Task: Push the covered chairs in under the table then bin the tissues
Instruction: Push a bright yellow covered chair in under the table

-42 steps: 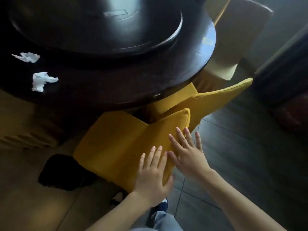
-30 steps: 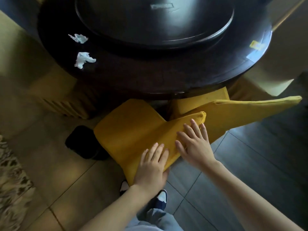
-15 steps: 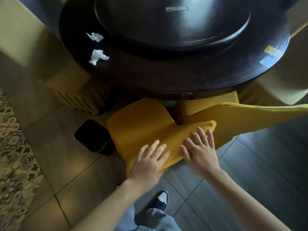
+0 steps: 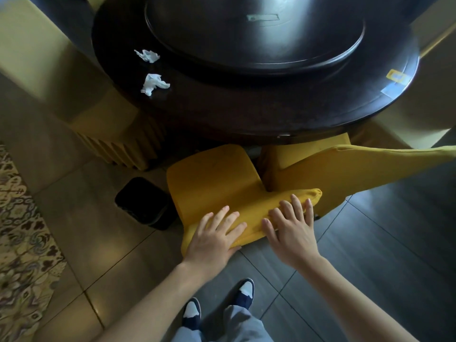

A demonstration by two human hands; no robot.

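I'm looking down from the head cam, going L to R: a patterned rug [image 4: 22, 238] is lying along the L edge of the floor, w/ a pale-covered chair [image 4: 74, 95] sitting at the table's L side. Two crumpled tissues are lying on the round dark table [image 4: 246, 114] near its L edge, the far tissue [image 4: 147, 55] close to the rim of the raised turntable [image 4: 254, 33], the near tissue [image 4: 153, 83] just below it, both apart from each other. A black bin [image 4: 143, 202] is standing on the floor below the table's L-front edge, just beside the yellow covered chair [image 4: 212, 178]. That chair's seat is partly tucked under the table's front edge; its backrest is pointing toward me. My left hand [image 4: 214, 238] is resting flat on the backrest top, fingers straight and spread, thumb under the edge, pressing rather than gripping. My right hand [image 4: 291, 230] is lying flat beside it, fingers extended over the backrest's R corner, also not curled round anything. A second yellow covered chair [image 4: 357, 169] is angling off to the R, its seat under the table's front-R edge. My shoes [image 4: 192, 312] are showing at the bottom.
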